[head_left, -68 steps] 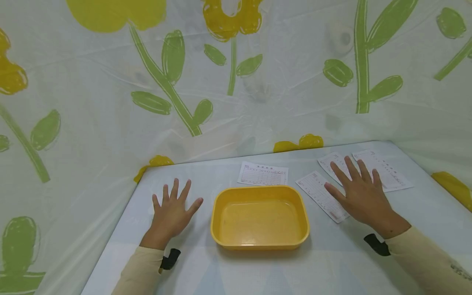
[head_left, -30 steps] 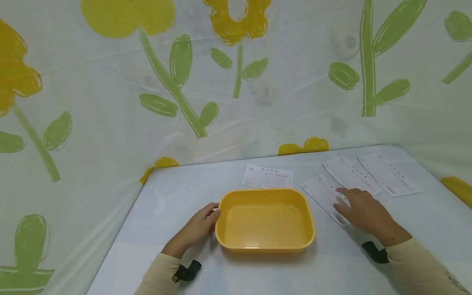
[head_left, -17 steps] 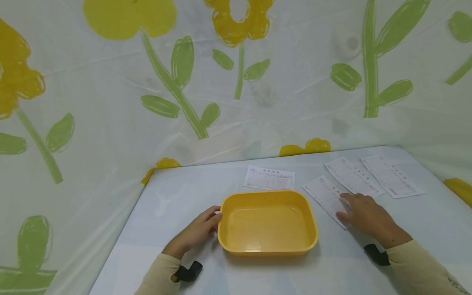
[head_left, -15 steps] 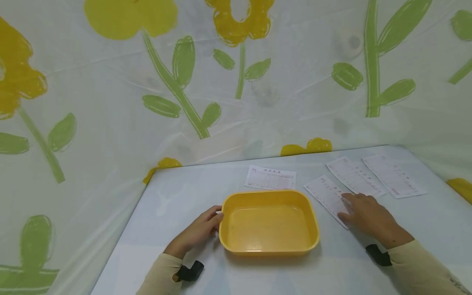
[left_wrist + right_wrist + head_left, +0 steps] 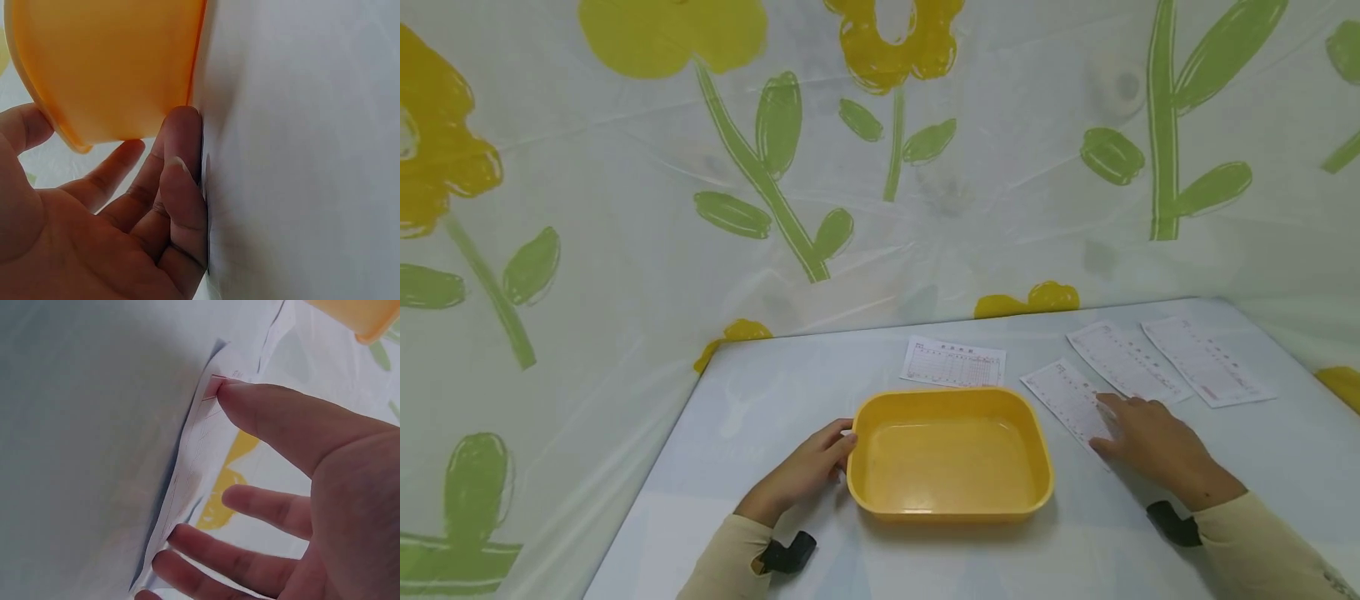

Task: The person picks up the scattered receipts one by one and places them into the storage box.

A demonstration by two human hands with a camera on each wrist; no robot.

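Observation:
A yellow plastic tray (image 5: 951,462) sits on the white table in the head view. My left hand (image 5: 801,475) holds its left end; in the left wrist view the thumb (image 5: 34,127) is at the tray's rim and the other fingers reach low along its outer wall. Right of the tray lies a printed paper slip (image 5: 1062,396). My right hand (image 5: 1161,446) is over its near end. In the right wrist view the thumb touches the slip (image 5: 197,440) by a red-marked box, and spread fingers (image 5: 231,556) meet its lower part. The slip bows slightly there.
Behind the tray lies another printed slip (image 5: 953,362), partly hidden by the rim. Two more slips, one nearer (image 5: 1126,360) and one farther right (image 5: 1206,362), lie beyond my right hand. A flower-patterned sheet (image 5: 647,167) hangs along the table's back edge.
From raised, spread positions, both hands have come down: the left to the tray's end, the right onto the nearest slip. During the last half second they have hardly moved; the view shifts slightly.

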